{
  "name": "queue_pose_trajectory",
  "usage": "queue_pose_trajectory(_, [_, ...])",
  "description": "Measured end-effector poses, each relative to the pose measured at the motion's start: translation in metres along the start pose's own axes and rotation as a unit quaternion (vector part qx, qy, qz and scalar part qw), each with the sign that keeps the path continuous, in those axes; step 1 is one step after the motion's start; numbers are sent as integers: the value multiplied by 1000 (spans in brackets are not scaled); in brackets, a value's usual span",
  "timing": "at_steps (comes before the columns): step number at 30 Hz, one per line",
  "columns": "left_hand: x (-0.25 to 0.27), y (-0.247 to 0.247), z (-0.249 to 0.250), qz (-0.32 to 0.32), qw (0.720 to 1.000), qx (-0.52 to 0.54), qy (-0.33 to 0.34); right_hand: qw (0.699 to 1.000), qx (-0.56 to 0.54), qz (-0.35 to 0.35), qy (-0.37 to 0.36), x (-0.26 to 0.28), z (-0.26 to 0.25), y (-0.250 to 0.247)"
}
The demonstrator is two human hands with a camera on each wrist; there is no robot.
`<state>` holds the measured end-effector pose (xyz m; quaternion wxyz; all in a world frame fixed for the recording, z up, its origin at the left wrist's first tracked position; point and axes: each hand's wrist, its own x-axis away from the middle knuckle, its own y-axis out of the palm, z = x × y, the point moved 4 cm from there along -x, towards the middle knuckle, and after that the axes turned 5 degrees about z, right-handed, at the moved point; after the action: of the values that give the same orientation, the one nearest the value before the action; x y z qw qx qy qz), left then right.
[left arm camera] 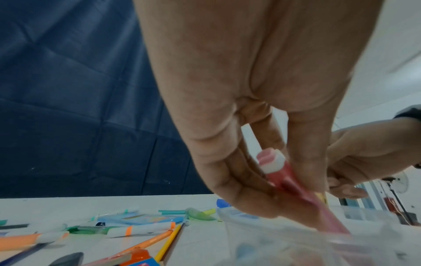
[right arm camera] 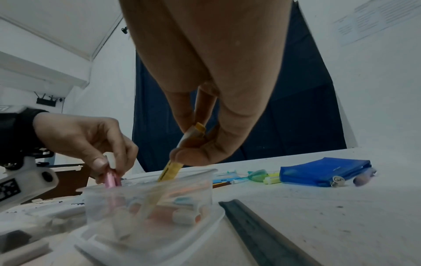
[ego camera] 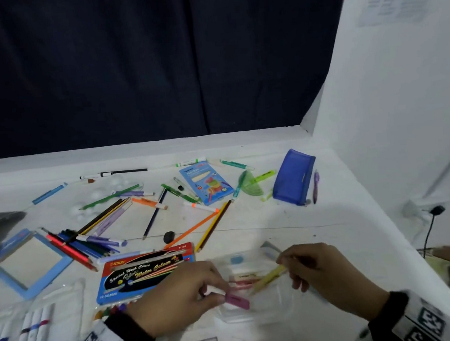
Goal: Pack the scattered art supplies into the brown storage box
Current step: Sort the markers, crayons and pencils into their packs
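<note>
I have both hands over the clear plastic tub (ego camera: 258, 299) at the near edge of the tabletop (ego camera: 319, 216). My left hand (ego camera: 175, 298) pinches a pink marker (ego camera: 237, 301) by its top end, tip angled down into the tub so it can drop in among the pieces already lying there. My right hand (ego camera: 318, 271) pinches a yellow marker (ego camera: 268, 278) the same way, slanted over the rim. Likely a two-at-once drop. No brown storage box is in view, so this tub looks like a sub-container. Loose pencils (ego camera: 212, 226), the watercolour box (ego camera: 145, 271) and the blue pouch (ego camera: 293, 177) lie unpacked farther back.
</note>
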<state>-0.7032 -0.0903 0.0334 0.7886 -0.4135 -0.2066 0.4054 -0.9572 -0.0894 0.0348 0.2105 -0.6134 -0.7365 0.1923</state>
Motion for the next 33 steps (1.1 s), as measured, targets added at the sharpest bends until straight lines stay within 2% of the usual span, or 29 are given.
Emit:
queue_pose_trajectory(3, [-3,7,-3,7,999,-39,4,998,49,-23,-8,0,0,3])
queue_pose_trajectory(8, [-11,15,5,12,997,-76,-2,973,202,-54,-94,-8,-3,12])
queue_pose_trajectory(12, [-19,20,10,10,995,-99,-15,923,338,-121,-140,-14,-9,23])
queue_pose_trajectory(15, [-22,25,13,6,993,-113,-35,888,402,-146,-167,-16,-17,30])
queue_pose_trajectory(19, [-24,28,15,32,989,-128,-61,868,435,-149,-187,-19,-20,37])
queue_pose_trajectory(24, [-26,32,18,45,984,-162,-62,857,449,-156,-201,-21,-15,43])
queue_pose_trajectory(33, [-31,38,16,35,978,-190,-83,856,443,-136,-230,-26,-13,52])
